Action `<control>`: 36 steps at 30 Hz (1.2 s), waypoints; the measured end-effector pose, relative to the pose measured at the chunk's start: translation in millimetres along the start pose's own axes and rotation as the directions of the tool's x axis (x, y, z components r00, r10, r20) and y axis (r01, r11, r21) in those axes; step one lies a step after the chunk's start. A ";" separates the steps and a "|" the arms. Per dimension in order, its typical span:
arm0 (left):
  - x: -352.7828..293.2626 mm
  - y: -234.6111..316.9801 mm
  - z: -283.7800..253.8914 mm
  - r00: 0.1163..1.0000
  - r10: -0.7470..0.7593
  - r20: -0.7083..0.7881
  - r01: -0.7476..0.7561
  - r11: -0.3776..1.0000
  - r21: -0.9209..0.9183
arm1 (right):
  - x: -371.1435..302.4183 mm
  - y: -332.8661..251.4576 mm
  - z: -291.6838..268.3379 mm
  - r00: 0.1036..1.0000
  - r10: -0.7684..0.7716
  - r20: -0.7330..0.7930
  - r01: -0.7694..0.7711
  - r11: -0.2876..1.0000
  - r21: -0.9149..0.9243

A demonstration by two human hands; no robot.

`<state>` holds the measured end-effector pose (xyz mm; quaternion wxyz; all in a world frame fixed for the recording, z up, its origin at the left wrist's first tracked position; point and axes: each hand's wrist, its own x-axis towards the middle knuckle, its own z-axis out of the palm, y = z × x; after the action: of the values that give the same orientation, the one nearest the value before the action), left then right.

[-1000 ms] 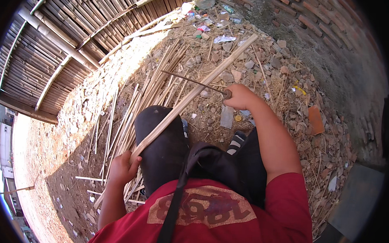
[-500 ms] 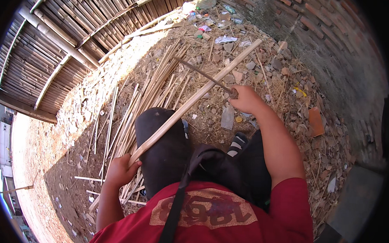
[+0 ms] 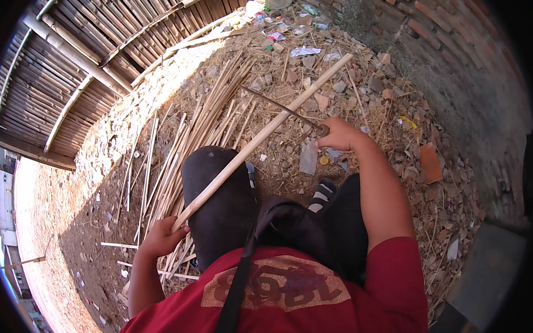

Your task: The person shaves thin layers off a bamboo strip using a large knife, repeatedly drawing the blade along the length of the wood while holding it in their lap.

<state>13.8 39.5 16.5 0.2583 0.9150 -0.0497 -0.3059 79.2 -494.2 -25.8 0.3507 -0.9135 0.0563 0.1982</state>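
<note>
Blade [image 3: 263,97] shifted rightward, right hand [image 3: 340,134] clasping it, left hand [image 3: 162,239] a strip [image 3: 237,165] (rubbly ground [image 3: 406,189], brick wall [image 3: 458,61])

I can't see where the pale strip [image 3: 261,136] stops at its near end, because the left hand [image 3: 163,239] covers it. The right hand [image 3: 341,135] hides part of the handle [image 3: 323,131], and I can't tell whether the dark blade [image 3: 266,99] bites into the strip or merely crosses it. The left knee [image 3: 216,179] blocks my sight of part of the strip pile [image 3: 175,175] and most of the left foot [image 3: 251,173]. Far off, the litter [image 3: 277,36] is mostly too small for me to sort. My view's edge cuts off the bamboo structure [image 3: 52,71] at left, the grey panel [image 3: 489,274] at right and the red shirt [image 3: 308,326] on the near side.
</note>
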 end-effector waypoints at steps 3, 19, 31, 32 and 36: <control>2.9 1.6 4.4 0.998 -0.060 0.011 0.060 0.998 -0.030 | -2.4 -3.4 -5.3 0.993 0.050 -0.109 -0.037 0.992 0.118; 0.7 4.1 -0.3 0.998 -0.065 -0.021 0.064 0.997 -0.040 | -2.7 -30.5 13.7 0.925 -0.344 -0.161 0.290 0.914 -0.285; -3.6 10.3 2.6 0.980 0.065 -0.189 -0.011 0.961 0.276 | -7.7 -37.1 25.8 0.986 -0.140 -0.089 0.106 0.944 -0.314; 3.3 12.6 2.3 0.981 0.066 -0.183 -0.016 0.965 0.263 | 0.5 -22.0 28.2 0.989 -0.098 -0.113 0.073 0.975 -0.210; 2.1 11.3 0.3 0.977 0.105 -0.188 -0.063 0.973 0.220 | 3.8 4.2 5.1 0.962 0.010 -0.272 0.012 0.997 0.079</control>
<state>16.0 29.1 20.8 0.1754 0.9603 -0.0951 -0.1950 80.0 -493.8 -33.3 0.3760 -0.9174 0.1116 0.0681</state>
